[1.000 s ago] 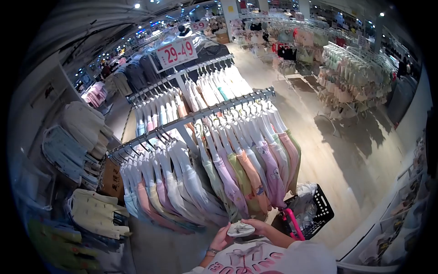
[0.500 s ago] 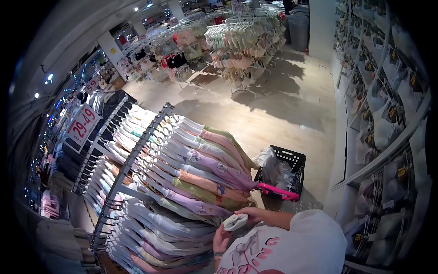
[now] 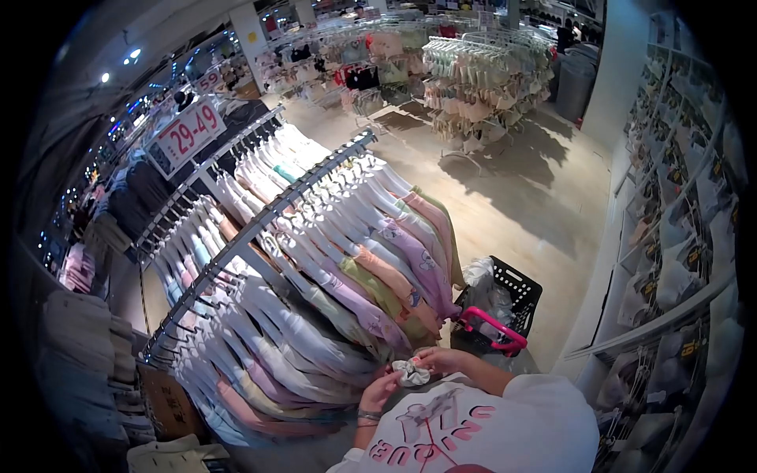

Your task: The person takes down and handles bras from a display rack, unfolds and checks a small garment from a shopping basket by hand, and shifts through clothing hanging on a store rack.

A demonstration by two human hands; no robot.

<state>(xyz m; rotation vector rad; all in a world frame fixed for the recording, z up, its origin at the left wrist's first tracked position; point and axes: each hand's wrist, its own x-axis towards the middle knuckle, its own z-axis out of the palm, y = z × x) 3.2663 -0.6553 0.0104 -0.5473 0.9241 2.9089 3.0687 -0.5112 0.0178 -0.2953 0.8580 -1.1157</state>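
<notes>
In front of my chest, both hands hold a small bunched white cloth (image 3: pixel 413 374), gathered into a rounded, ruffled bundle with a darker middle. My left hand (image 3: pixel 381 391) grips its left side, with bands around the wrist. On the upper right side, my right hand (image 3: pixel 438 360) pinches it with the fingers. Exactly what kind of item it is, I cannot make out. Just beyond the hands hang shirts (image 3: pixel 394 292) in white, lilac, green and peach on white hangers.
A black shopping basket (image 3: pixel 527 296) with a pink handle (image 3: pixel 497 329) holds pale wrapped items, right of the clothing rack (image 3: pixel 260 232). A price sign (image 3: pixel 189 135) stands behind the rack. Bras hang along the right wall (image 3: pixel 670 260). More racks (image 3: pixel 481 87) stand farther back.
My view has turned left, so the rack and basket sit farther right. The white cloth has gone from a smooth oval to a more ruffled bunch as my fingers shifted on it.
</notes>
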